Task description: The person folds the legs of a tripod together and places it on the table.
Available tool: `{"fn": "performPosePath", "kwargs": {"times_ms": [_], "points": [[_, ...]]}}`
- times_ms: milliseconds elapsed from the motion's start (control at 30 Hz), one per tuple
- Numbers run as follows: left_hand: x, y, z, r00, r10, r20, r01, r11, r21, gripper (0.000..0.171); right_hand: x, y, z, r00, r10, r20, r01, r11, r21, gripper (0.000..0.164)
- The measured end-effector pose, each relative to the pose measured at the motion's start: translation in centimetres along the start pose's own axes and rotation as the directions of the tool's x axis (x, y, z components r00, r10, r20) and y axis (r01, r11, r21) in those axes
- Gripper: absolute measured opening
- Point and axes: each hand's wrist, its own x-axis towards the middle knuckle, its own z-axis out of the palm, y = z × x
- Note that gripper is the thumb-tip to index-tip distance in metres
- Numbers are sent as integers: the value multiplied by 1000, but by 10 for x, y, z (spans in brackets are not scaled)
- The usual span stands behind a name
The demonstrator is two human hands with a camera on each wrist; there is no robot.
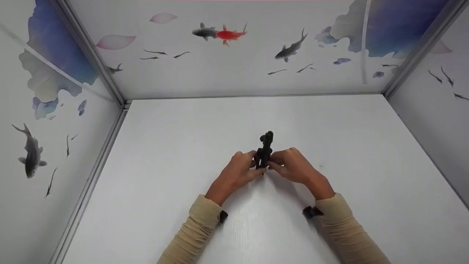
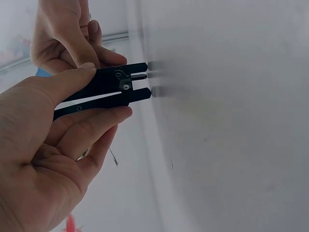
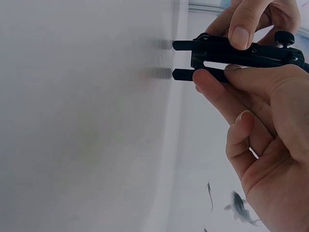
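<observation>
A small black tripod [image 1: 268,140] stands upright on the white table, held between both hands. Its legs [image 2: 140,94] are close together, feet right at the tabletop, with a narrow gap between two of them. My left hand [image 1: 240,168] pinches it from the left; in the left wrist view the thumb [image 2: 77,79] lies on one leg and the fingers on the other. From the right, my right hand [image 1: 296,167] pinches a leg between thumb and index finger [image 3: 208,83]. A round knob [image 3: 284,37] sticks out from the tripod's upper part.
The white table [image 1: 176,132] is bounded by a back panel [image 1: 234,73] and side panels [image 1: 66,154] printed with fish and petals. Metal framing [image 1: 91,183] runs along the left edge. A small black device [image 1: 312,212] sits at the right cuff.
</observation>
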Motion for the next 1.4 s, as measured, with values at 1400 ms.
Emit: {"fn": "performPosePath", "kwargs": {"times_ms": [1400], "points": [[-2, 16, -43, 970, 64, -233, -86, 993, -84, 59, -5, -3, -15, 982, 120, 147, -103, 987, -122, 15]]}}
